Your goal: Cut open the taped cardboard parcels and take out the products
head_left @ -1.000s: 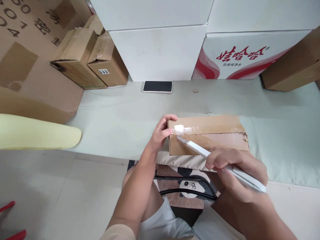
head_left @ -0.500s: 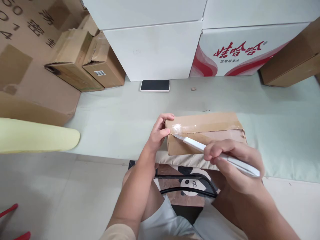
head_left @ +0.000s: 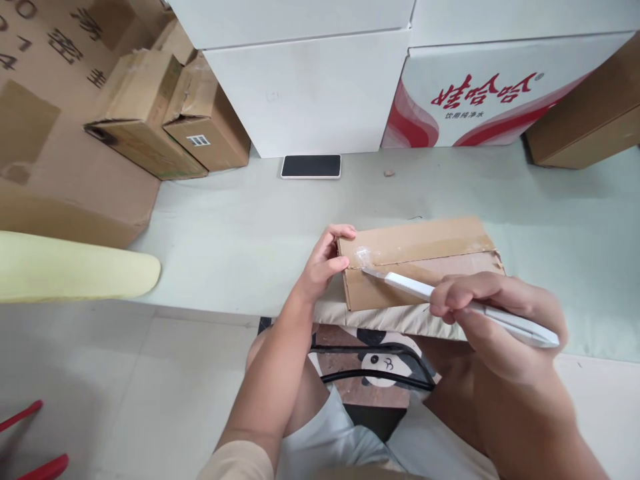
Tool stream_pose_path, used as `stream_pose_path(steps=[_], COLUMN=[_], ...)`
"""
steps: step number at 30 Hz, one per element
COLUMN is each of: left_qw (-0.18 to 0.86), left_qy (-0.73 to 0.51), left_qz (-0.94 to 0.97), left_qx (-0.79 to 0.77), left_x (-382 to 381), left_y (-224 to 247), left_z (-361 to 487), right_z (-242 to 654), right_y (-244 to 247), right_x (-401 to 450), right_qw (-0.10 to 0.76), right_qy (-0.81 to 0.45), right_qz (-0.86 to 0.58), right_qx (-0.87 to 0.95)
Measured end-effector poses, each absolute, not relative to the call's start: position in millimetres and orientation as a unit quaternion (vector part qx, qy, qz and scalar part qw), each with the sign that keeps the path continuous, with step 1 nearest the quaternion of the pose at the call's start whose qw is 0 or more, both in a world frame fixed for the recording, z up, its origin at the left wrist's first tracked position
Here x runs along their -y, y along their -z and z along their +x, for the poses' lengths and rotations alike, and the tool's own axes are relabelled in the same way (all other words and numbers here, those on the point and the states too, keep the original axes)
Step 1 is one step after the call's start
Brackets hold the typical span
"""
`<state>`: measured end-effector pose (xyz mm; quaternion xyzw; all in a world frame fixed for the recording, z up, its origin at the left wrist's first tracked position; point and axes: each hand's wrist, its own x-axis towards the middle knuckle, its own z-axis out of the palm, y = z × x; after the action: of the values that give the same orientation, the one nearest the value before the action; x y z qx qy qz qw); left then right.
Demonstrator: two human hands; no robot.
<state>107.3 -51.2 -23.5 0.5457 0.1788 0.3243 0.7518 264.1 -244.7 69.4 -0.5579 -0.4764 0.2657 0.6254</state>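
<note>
A small brown cardboard box (head_left: 425, 241) lies near the front edge of the cloth-covered table, with clear tape along its top seam. My left hand (head_left: 324, 263) grips the box's left end, thumb and fingers on its edge. In my right hand (head_left: 500, 313) is a white utility knife (head_left: 410, 285), its blade out and pointing left. The blade tip is at the seam, close to the left end and just short of my left thumb. Part of the box's right front is hidden behind my right hand.
A phone (head_left: 311, 167) and a small brown scrap (head_left: 389, 173) lie farther back on the table (head_left: 225, 233). White cartons (head_left: 310, 100) stand behind them. Brown boxes (head_left: 210, 120) are stacked at left, and a pale yellow rounded object (head_left: 75, 268) juts in there.
The knife and my right hand have moved to the right, the blade tip shifting slightly along the seam. The box and my left hand have shifted a little right in view.
</note>
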Motion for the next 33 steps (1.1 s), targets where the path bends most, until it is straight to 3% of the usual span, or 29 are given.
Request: stream_pose_path(steps=[8, 14, 21, 28, 33], left_qw=[0.765, 0.756, 0.753, 0.753, 0.740], left_qy=[-0.311, -0.328, -0.336, -0.328, -0.328], left_qz=[0.539, 0.545, 0.547, 0.544, 0.562], left_qx=[-0.165, -0.154, -0.145, -0.173, -0.169], left_x=[51, 50, 50, 51, 52], left_y=[29, 27, 27, 28, 27], left_z=[106, 108, 107, 108, 108], right_z=[263, 273, 271, 273, 271], right_y=[-79, -67, -65, -73, -70], right_x=[241, 239, 239, 239, 237], right_qw=[0.574, 0.655, 0.693, 0.569, 0.597], right_qy=[-0.286, -0.295, -0.280, -0.258, -0.239], right_qz=[-0.580, -0.523, -0.515, -0.548, -0.555], right_qx=[0.503, 0.458, 0.420, 0.556, 0.527])
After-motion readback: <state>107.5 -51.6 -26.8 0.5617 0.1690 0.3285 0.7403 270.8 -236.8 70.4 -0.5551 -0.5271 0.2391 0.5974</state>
